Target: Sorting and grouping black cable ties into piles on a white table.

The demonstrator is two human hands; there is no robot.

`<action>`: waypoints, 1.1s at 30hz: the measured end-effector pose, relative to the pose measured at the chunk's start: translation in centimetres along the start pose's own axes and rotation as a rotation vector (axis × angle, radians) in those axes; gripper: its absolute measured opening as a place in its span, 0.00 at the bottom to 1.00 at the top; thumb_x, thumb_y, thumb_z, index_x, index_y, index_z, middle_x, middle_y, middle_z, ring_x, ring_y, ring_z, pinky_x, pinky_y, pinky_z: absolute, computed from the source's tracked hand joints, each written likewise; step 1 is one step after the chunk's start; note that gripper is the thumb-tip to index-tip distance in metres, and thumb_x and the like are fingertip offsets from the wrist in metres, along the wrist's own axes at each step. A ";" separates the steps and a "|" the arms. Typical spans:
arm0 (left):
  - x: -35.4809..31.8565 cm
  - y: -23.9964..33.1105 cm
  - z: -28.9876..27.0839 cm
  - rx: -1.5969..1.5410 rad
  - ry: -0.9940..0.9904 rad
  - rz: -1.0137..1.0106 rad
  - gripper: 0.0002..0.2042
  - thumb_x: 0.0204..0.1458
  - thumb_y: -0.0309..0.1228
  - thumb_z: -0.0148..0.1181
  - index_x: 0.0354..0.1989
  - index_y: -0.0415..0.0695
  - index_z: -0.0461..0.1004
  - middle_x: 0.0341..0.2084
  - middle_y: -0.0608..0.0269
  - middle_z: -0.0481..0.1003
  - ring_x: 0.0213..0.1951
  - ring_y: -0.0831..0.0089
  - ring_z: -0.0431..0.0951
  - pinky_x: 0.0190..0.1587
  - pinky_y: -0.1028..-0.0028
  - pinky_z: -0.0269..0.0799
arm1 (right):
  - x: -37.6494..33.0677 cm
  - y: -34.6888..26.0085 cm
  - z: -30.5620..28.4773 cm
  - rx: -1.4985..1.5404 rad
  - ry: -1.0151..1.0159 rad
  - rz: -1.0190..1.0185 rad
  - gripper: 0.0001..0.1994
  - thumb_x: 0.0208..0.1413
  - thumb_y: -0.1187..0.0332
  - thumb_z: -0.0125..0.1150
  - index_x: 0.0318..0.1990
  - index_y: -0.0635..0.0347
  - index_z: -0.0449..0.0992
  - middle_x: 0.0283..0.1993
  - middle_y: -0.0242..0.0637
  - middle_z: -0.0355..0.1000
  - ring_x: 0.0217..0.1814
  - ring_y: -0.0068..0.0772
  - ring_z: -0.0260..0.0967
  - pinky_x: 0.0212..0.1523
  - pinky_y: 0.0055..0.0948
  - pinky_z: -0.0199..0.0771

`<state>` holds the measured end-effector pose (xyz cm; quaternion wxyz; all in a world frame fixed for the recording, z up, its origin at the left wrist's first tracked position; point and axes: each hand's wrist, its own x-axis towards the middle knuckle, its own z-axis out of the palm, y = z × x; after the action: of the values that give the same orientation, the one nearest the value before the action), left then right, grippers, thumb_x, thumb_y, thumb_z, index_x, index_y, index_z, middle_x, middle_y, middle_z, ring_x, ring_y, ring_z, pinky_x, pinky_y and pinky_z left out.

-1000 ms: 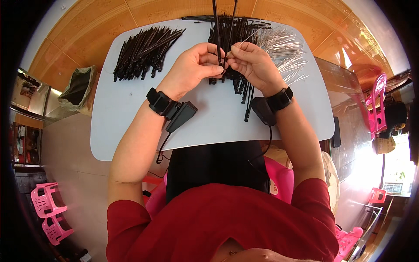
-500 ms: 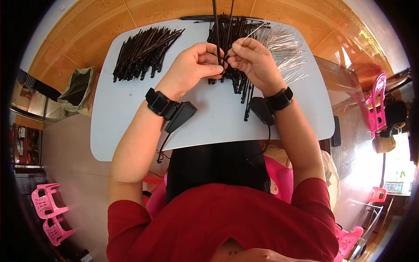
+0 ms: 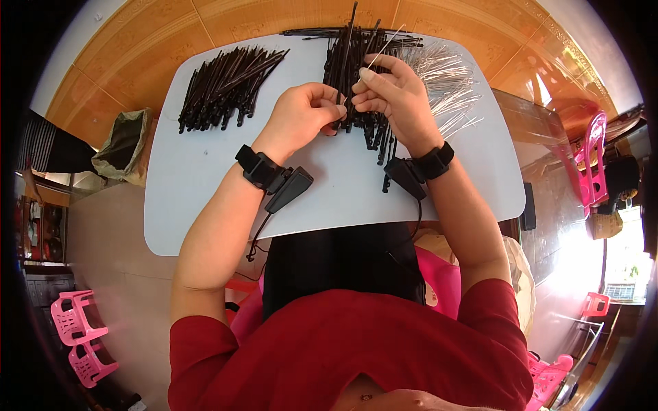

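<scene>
My left hand (image 3: 307,113) is closed in a pinch around the lower part of a thin black rod (image 3: 350,38), which rises from the fingers toward the far side. Just to its right, my right hand (image 3: 399,96) pinches a thin silvery wire (image 3: 386,46) between thumb and forefinger; its other fingers are curled, their tips close to the rod. The hands are slightly apart. Behind and beneath them lies a pile of black rods (image 3: 334,63) with knobbed ends, partly hidden by the fingers. A bundle of loose silvery wires (image 3: 449,85) is spread right of my right hand.
Another heap of black rods (image 3: 229,89) lies at the left of the pale table (image 3: 205,185). An open sack (image 3: 123,147) stands off the left edge, and a tiled orange wall (image 3: 253,20) runs behind. Pink chairs (image 3: 593,164) are around the room. Cables hang from my wrist devices (image 3: 288,188).
My left hand has dropped slightly toward me, and the rod in it leans more to the right. The right hand has drawn a little away from it, with the wire now steeper.
</scene>
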<state>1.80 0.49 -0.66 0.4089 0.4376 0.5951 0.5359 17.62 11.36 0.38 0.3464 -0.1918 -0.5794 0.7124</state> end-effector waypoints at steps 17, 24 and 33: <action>0.3 -0.5 0.1 -0.141 0.072 -0.028 0.06 0.53 0.25 0.63 0.37 0.36 0.76 0.28 0.66 0.76 0.28 0.80 0.75 0.31 0.78 0.75 | 0.0 0.3 0.1 -0.194 0.109 -0.049 0.14 0.62 0.63 0.60 0.43 0.67 0.79 0.30 0.31 0.72 0.27 0.17 0.69 0.28 0.17 0.73; 0.3 -0.8 0.5 0.004 0.036 0.111 0.05 0.53 0.24 0.63 0.36 0.36 0.76 0.27 0.66 0.76 0.28 0.80 0.75 0.32 0.78 0.76 | 0.2 0.6 -0.1 -0.109 0.095 -0.034 0.16 0.63 0.62 0.58 0.45 0.70 0.78 0.32 0.34 0.73 0.29 0.20 0.72 0.31 0.21 0.78; 0.3 -0.5 0.0 -0.039 0.017 -0.007 0.06 0.51 0.25 0.64 0.35 0.36 0.77 0.27 0.67 0.76 0.28 0.79 0.75 0.30 0.77 0.76 | 0.0 0.4 0.1 0.042 0.019 -0.060 0.13 0.61 0.70 0.57 0.46 0.74 0.76 0.34 0.38 0.75 0.32 0.24 0.74 0.34 0.22 0.80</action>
<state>1.64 0.77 -1.12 0.4139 0.4230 0.5896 0.5497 17.45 11.30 0.02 0.3770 -0.1735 -0.5665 0.7119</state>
